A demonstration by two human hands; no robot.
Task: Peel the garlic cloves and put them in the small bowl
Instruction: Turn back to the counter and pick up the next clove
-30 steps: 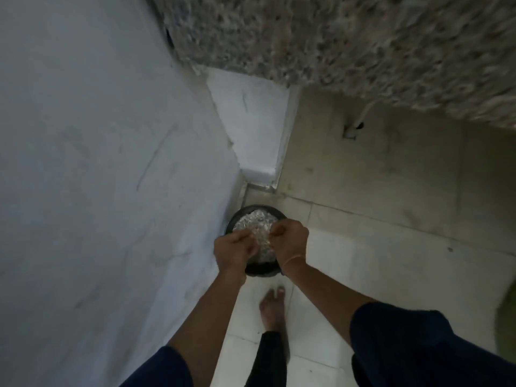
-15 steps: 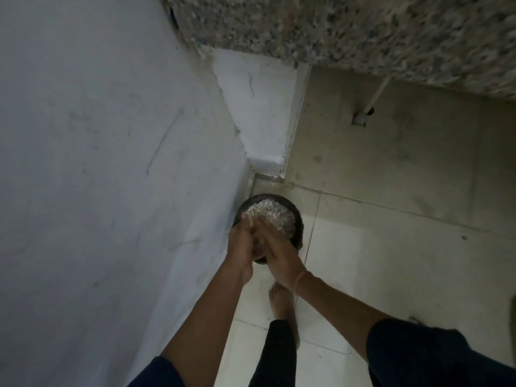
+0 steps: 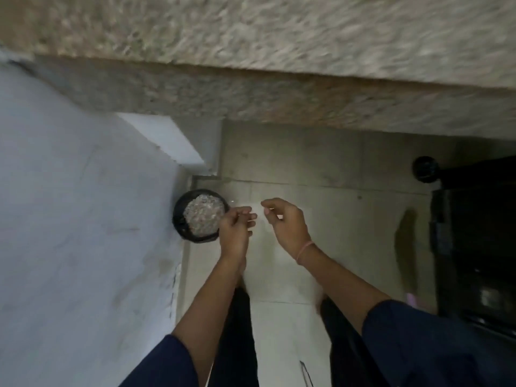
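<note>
Holding pale flaky scraps (image 3: 203, 216), a round black container (image 3: 178, 219) rests on smooth tile (image 3: 335, 219).

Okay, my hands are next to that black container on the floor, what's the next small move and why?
Probably raise both hands to the granite counter and look for the next clove. The left hand and right hand hang beside the black container heaped with pale flakes, and neither plainly holds anything. No clove is in view down here.
</note>
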